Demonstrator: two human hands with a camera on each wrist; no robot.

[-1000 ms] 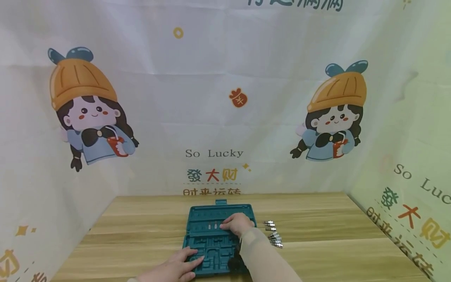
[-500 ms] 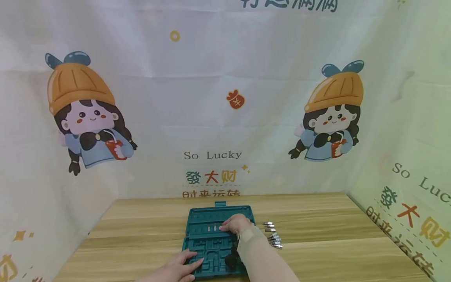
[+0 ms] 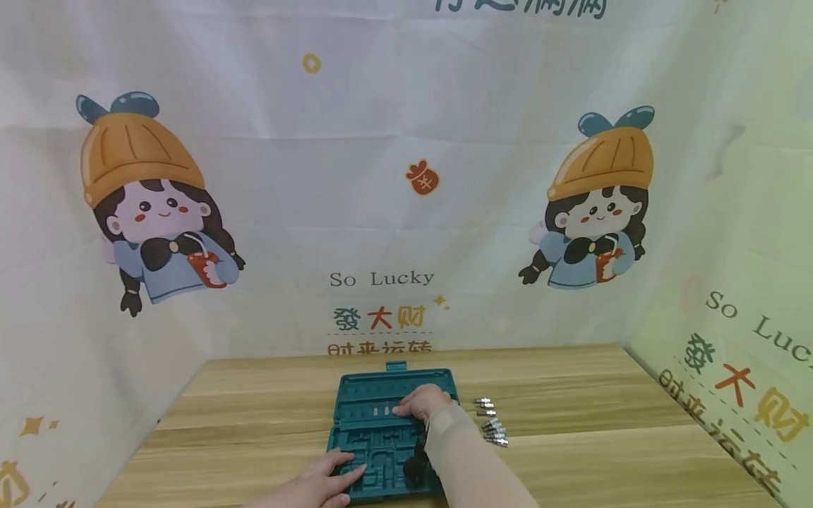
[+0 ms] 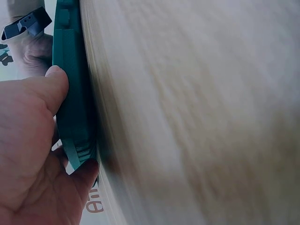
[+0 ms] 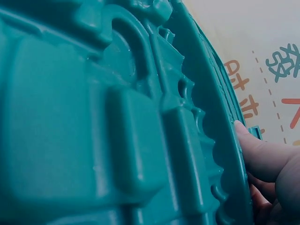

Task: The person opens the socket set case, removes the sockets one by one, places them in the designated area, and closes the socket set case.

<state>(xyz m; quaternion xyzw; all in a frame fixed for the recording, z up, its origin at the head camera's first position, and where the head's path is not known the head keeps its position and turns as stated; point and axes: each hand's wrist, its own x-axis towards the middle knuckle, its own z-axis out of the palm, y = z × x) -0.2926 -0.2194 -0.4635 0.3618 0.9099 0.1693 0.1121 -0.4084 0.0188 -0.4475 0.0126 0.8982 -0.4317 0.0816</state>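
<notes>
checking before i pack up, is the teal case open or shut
Open: the teal case lies unfolded on the table, both moulded halves showing.

Pale cloth backdrop (image 3: 356, 204) (creased, cartoon-printed) — wood-grain tabletop (image 3: 571, 402) before it.

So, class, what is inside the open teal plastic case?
The teal plastic case holds two small pale pieces in its far half; its near half shows moulded recesses. What the left hand, right hand, beige sleeve and black wrist device cover cannot be seen.
</notes>
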